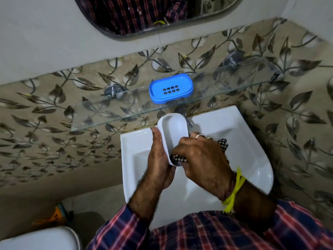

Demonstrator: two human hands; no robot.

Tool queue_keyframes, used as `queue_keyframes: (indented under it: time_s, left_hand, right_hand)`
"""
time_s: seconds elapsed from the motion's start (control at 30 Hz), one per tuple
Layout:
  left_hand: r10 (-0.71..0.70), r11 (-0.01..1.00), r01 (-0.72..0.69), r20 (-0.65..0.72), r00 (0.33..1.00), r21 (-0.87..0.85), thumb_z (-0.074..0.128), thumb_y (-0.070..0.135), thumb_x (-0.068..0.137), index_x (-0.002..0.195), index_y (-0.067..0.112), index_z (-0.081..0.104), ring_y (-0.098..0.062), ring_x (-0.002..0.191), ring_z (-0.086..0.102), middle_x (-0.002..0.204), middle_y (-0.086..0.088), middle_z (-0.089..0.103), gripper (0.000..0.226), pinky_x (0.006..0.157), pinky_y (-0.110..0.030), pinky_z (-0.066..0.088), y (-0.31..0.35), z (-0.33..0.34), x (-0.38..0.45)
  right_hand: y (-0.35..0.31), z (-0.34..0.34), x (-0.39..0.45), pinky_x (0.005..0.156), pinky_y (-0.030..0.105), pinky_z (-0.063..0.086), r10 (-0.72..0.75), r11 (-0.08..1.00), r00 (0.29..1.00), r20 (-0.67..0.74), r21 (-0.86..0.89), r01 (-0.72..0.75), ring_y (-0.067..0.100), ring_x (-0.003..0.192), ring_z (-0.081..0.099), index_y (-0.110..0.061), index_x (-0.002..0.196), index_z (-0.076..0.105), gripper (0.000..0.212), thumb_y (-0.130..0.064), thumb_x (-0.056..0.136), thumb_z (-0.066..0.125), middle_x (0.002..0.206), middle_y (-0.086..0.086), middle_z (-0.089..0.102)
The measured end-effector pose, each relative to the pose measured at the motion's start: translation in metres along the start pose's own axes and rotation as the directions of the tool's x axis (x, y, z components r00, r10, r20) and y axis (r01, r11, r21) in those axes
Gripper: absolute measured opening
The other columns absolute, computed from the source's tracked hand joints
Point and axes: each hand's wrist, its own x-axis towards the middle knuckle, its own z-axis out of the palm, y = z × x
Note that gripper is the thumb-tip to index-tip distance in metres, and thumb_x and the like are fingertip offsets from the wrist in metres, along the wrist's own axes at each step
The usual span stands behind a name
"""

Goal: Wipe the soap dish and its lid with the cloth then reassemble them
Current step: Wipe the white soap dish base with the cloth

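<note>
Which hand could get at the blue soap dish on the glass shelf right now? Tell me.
Probably neither at once. The left hand holds the white lid and the right hand presses the checked cloth into it. The blue soap dish stands uncovered on the glass shelf, with nothing blocking it.

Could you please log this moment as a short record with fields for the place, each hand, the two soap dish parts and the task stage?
place: over a white sink, below a glass shelf
left hand: grips the white lid, hollow side facing up
right hand: presses the checked cloth into the lid's near end
blue soap dish: rests alone on the glass shelf, apart from the lid
stage: lid being wiped; parts not yet reassembled
</note>
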Motion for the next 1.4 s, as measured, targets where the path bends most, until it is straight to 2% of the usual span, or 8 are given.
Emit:
queue_keyframes:
  time_s: [0.1, 0.23, 0.37, 0.47, 0.63, 0.77, 0.87, 1.4]
  left_hand:
    - [-0.041, 0.999, 0.042, 0.035, 0.999, -0.031, 0.037, 0.068, 0.095, 0.129, 0.011, 0.064, -0.026, 0.107, 0.074, 0.124, -0.016, 0.073, 0.071, 0.076, -0.034, 0.062, 0.000, 0.006, -0.004]
    - [0.018, 0.999, -0.015, 0.070, 0.997, -0.038, 0.039, 0.068, 0.087, 0.128, 0.010, 0.063, -0.023, 0.105, 0.075, 0.118, -0.014, 0.076, 0.076, 0.078, -0.033, 0.062, 0.008, 0.003, -0.004]
    - [-0.015, 0.999, 0.013, 0.054, 0.998, 0.040, 0.033, 0.072, 0.086, 0.128, 0.018, 0.062, -0.023, 0.115, 0.069, 0.135, -0.010, 0.068, 0.074, 0.100, -0.041, 0.053, 0.009, 0.005, -0.004]
    - [-0.016, 0.999, 0.013, 0.060, 0.998, 0.049, 0.037, 0.074, 0.077, 0.145, 0.016, 0.050, -0.026, 0.130, 0.060, 0.147, -0.012, 0.058, 0.090, 0.111, -0.044, 0.044, 0.010, 0.007, -0.006]
    - [0.013, 0.997, -0.020, 0.089, 0.996, 0.079, 0.042, 0.068, 0.085, 0.139, 0.018, 0.057, -0.026, 0.130, 0.061, 0.144, -0.013, 0.061, 0.075, 0.109, -0.042, 0.049, -0.001, 0.013, -0.012]
    - [0.098, 0.991, -0.107, 0.107, 0.989, 0.086, 0.027, 0.059, 0.102, 0.140, 0.019, 0.057, -0.021, 0.133, 0.059, 0.140, -0.008, 0.065, 0.064, 0.110, -0.038, 0.048, -0.004, 0.011, -0.010]
    - [0.130, 0.984, -0.143, 0.115, 0.985, 0.109, 0.032, 0.057, 0.101, 0.141, 0.019, 0.057, -0.020, 0.135, 0.057, 0.142, -0.007, 0.063, 0.060, 0.111, -0.037, 0.047, -0.005, 0.012, -0.012]
    - [0.225, 0.956, -0.246, 0.137, 0.965, 0.163, 0.035, 0.057, 0.100, 0.126, 0.025, 0.069, -0.019, 0.121, 0.067, 0.128, -0.004, 0.073, 0.054, 0.095, -0.032, 0.057, 0.004, 0.013, -0.011]
  right_hand:
    - [0.001, -0.003, 0.014, 0.068, 0.034, 0.051, 0.127, 0.989, 0.982, -0.139, 0.096, -0.114, 0.026, 0.083, 0.061, -0.023, 0.084, 0.073, 0.020, -0.012, 0.067, 0.070, 0.084, -0.003, 0.070]
    - [-0.003, -0.001, 0.014, 0.064, 0.035, 0.051, 0.060, 0.997, 0.986, -0.154, 0.062, -0.051, 0.026, 0.082, 0.061, -0.022, 0.082, 0.072, 0.019, -0.013, 0.066, 0.068, 0.083, -0.004, 0.068]
    - [0.001, -0.003, 0.024, 0.069, 0.036, 0.050, 0.183, 0.982, 0.955, -0.235, 0.093, -0.166, 0.030, 0.084, 0.063, -0.019, 0.083, 0.072, 0.015, -0.014, 0.069, 0.070, 0.086, 0.001, 0.069]
    - [-0.001, -0.001, 0.028, 0.070, 0.036, 0.049, 0.136, 0.990, 0.960, -0.244, 0.077, -0.120, 0.030, 0.086, 0.063, -0.016, 0.084, 0.071, 0.015, -0.014, 0.069, 0.071, 0.087, 0.002, 0.069]
    - [0.002, -0.003, 0.034, 0.063, 0.036, 0.049, 0.231, 0.973, 0.907, -0.353, 0.076, -0.219, 0.033, 0.081, 0.065, -0.015, 0.087, 0.072, 0.014, -0.022, 0.076, 0.069, 0.087, 0.006, 0.069]
    - [-0.005, 0.002, 0.031, 0.066, 0.037, 0.051, 0.100, 0.994, 0.934, -0.343, 0.068, -0.082, 0.030, 0.080, 0.065, -0.015, 0.090, 0.073, 0.017, -0.028, 0.081, 0.066, 0.089, 0.005, 0.069]
    - [0.003, 0.001, 0.034, 0.061, 0.035, 0.049, 0.199, 0.979, 0.908, -0.368, 0.038, -0.199, 0.032, 0.078, 0.065, -0.015, 0.088, 0.074, 0.015, -0.022, 0.075, 0.074, 0.086, 0.006, 0.068]
    - [0.010, 0.009, 0.022, 0.060, 0.035, 0.047, 0.189, 0.979, 0.965, -0.180, -0.048, -0.200, 0.030, 0.081, 0.064, -0.019, 0.077, 0.066, 0.004, -0.021, 0.074, 0.068, 0.083, 0.001, 0.064]
